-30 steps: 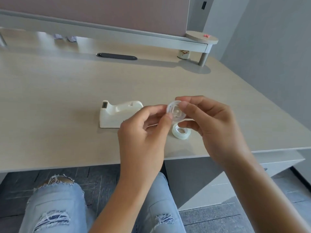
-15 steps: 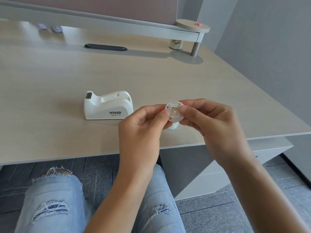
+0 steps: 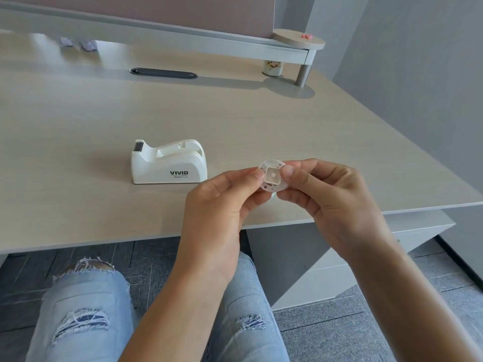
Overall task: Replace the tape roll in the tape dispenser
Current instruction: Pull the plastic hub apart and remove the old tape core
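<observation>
A white tape dispenser (image 3: 168, 163) marked VIVID stands on the wooden desk (image 3: 78, 121), its roll cradle holding nothing. To its right, above the desk's front edge, both my hands hold a small round white plastic hub (image 3: 271, 176) with a square recess in its face. My left hand (image 3: 219, 202) pinches its left rim with thumb and forefinger. My right hand (image 3: 326, 199) pinches its right rim. A sliver of the clear tape roll (image 3: 273, 195) shows on the desk just under the hub, mostly hidden by my fingers.
A dark cable slot (image 3: 163, 73) lies in the desk toward the back. A raised grey shelf (image 3: 298, 41) on a post (image 3: 303, 74) stands at the back right, a small printed tin (image 3: 271, 67) under it. My knees in torn jeans are below the desk edge.
The camera view has shifted, so the dispenser now shows its labelled side. The hub stays pinched between both hands and has turned its square recess toward me; the tape roll is now mostly hidden.
</observation>
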The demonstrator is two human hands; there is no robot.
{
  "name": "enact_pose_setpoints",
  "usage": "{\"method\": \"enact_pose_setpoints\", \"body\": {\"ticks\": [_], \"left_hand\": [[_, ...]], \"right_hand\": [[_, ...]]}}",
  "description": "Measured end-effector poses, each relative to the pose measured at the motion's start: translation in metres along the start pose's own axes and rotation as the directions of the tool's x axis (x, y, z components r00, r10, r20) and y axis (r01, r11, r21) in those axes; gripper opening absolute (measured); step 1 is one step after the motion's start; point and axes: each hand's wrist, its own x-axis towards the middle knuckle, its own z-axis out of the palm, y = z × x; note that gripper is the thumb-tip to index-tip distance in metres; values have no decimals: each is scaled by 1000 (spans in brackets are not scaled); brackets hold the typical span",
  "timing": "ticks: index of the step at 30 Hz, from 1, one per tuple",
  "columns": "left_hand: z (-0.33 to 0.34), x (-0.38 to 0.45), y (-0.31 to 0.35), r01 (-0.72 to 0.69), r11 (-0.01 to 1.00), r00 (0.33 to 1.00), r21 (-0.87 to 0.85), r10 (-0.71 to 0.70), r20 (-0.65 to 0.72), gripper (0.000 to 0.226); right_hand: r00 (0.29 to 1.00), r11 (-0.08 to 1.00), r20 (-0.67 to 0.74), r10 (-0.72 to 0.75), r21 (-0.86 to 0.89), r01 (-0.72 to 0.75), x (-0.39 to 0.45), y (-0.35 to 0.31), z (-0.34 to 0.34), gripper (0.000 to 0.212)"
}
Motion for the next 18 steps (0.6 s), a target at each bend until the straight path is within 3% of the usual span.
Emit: {"method": "enact_pose_setpoints", "body": {"ticks": [18], "left_hand": [[0,-3,1,90,993,996,-72,-90,3,16]], "right_hand": [[994,991,-30,107,79,-104,-3,9,0,19]]}}
